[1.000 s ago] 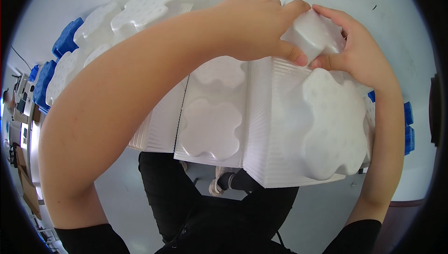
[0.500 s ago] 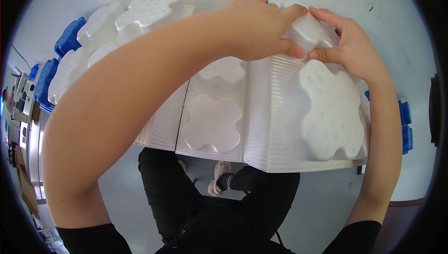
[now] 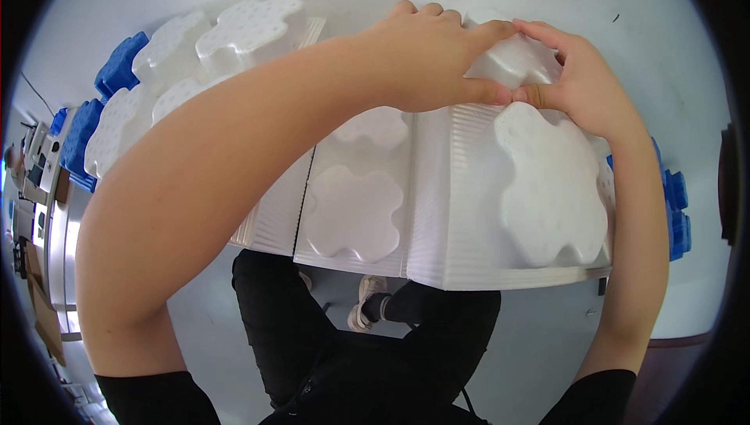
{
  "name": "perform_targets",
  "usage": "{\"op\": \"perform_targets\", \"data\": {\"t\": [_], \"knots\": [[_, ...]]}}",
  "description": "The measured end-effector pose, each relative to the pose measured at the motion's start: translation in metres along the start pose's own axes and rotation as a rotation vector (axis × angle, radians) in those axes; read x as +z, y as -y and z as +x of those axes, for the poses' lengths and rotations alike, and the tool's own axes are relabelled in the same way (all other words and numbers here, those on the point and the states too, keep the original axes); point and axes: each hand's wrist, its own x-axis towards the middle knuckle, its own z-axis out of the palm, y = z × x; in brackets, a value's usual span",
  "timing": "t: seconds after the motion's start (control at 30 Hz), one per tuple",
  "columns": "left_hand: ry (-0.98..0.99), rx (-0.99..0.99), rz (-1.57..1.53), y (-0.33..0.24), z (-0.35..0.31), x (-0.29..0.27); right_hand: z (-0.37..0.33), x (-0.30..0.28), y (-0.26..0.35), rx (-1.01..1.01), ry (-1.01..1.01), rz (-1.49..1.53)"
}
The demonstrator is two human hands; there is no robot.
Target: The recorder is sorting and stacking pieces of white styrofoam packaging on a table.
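A glossy white lobed plastic block (image 3: 516,64) stands at the far right of the white ribbed plastic sheet (image 3: 430,214). My left hand (image 3: 449,62) curls round its left side, and its far fingertips go out of sight behind. From the right, my right hand (image 3: 574,77) closes on the same block. The thumbs meet in front of it and the index fingertips touch at its top. Just nearer stands a larger white lobed block (image 3: 551,191) with a dimpled top. Two flat lobed shapes, a near one (image 3: 355,214) and a farther one (image 3: 375,128), lie left of it.
Several white dimpled blocks (image 3: 250,30) stand at the far left, partly behind my left forearm. Blue lobed pieces (image 3: 121,62) edge the table's left side; others (image 3: 678,210) show at the right beyond my right forearm. My legs are below the table's near edge.
Both hands and the white sheet sit slightly lower in the picture. The index fingertips and thumbs have come together round the far block.
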Motion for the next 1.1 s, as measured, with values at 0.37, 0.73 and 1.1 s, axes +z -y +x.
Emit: {"op": "perform_targets", "data": {"t": [0.37,0.73,1.1], "knots": [[0.05,-0.01,-0.047,-0.003,0.003,-0.015,-0.004,-0.005,0.007,-0.016,-0.053,0.018],[0.135,-0.064,-0.005,-0.01,0.011,-0.019,0.007,-0.006,-0.004,0.018,-0.039,0.044],[0.035,-0.01,0.006,-0.008,0.003,-0.02,-0.005,-0.009,0.019,0.042,-0.059,-0.018]]}}
